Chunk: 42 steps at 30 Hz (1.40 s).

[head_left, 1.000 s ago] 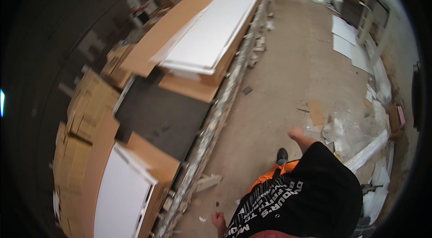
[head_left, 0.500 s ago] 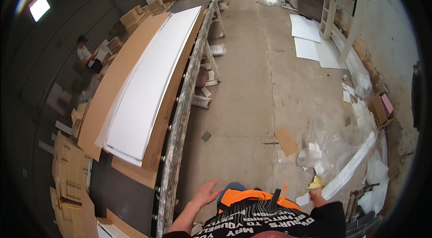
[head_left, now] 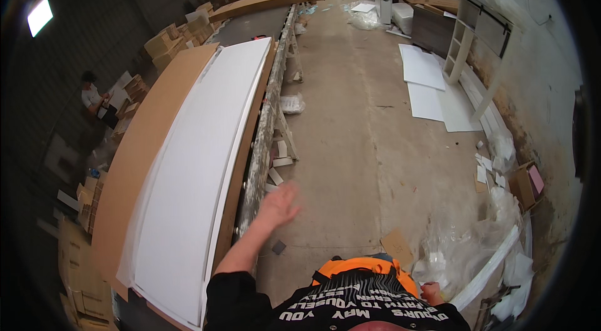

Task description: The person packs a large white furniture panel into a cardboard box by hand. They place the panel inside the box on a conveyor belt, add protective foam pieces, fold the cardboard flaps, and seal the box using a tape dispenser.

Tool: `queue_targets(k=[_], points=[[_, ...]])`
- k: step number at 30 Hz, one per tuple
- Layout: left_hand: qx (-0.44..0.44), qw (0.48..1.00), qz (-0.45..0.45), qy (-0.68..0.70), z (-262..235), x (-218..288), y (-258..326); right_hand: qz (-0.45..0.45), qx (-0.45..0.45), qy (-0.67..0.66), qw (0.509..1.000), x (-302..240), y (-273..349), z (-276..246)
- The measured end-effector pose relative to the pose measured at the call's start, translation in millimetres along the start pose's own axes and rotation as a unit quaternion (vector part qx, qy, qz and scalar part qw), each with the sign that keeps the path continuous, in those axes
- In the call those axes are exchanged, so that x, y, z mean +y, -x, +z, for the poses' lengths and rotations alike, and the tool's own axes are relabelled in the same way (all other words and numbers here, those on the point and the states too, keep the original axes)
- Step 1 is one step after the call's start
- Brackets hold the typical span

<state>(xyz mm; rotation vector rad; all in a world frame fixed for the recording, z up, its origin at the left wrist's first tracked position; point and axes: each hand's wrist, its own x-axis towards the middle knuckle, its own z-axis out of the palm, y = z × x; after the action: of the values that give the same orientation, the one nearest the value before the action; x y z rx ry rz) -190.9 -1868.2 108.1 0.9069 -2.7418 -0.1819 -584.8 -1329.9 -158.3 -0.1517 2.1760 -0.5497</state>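
Observation:
My left hand (head_left: 280,204) is raised beside the long conveyor's worn side rail (head_left: 268,124), blurred by motion. Its fingers look loosely stretched, and nothing shows in them. To its left, a long white panel (head_left: 197,162) lies on a brown cardboard sheet (head_left: 141,156) on the conveyor, with clear film along the panel's left edge. My right hand (head_left: 431,293) hangs low by my orange apron (head_left: 366,265), mostly beyond my body. It is small in the picture, and whether its fingers hold anything cannot be made out.
Crumpled clear plastic wrap (head_left: 454,243) and an open carton (head_left: 524,186) lie along the right wall. White boards (head_left: 422,68) lie on the floor near a shelf frame (head_left: 463,37). Past the conveyor at left, a person (head_left: 97,98) stands among stacked cartons (head_left: 166,46).
My left hand has risen forward toward the rail. The panel and conveyor now reach farther down the view. My right hand sits lower, and the yellow piece beside it is out of sight.

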Motion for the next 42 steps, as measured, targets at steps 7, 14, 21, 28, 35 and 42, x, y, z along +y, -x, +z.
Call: queue_targets(k=[7,14,21,28,35,42], points=[[-0.129,0.881,-0.446,-0.089,-51.5,-148.0,-70.0,0.044,-0.013,-0.045,0.998,-177.9,-94.6,11.1],[-0.100,0.855,-0.507,-0.029,-2.8,-192.9,-66.0,-0.239,-0.058,0.294,0.924,-355.8,-331.0,20.1],[-0.040,0.844,-0.529,-0.078,-1.4,-181.3,-44.4,-0.475,-0.065,0.179,0.859,-861.5,-236.5,125.4],[-0.027,0.844,-0.529,-0.084,-10.8,-166.4,-47.9,-0.790,-0.093,0.011,0.606,-1130.4,-119.6,232.6],[0.008,0.839,-0.538,-0.085,-14.5,-163.7,-82.5,-0.842,0.000,0.226,0.490,-1306.9,-104.9,322.2],[0.086,0.804,-0.588,-0.032,-19.2,-245.8,-265.3,-0.734,-0.020,0.450,0.508,-1433.5,-137.0,434.0]])
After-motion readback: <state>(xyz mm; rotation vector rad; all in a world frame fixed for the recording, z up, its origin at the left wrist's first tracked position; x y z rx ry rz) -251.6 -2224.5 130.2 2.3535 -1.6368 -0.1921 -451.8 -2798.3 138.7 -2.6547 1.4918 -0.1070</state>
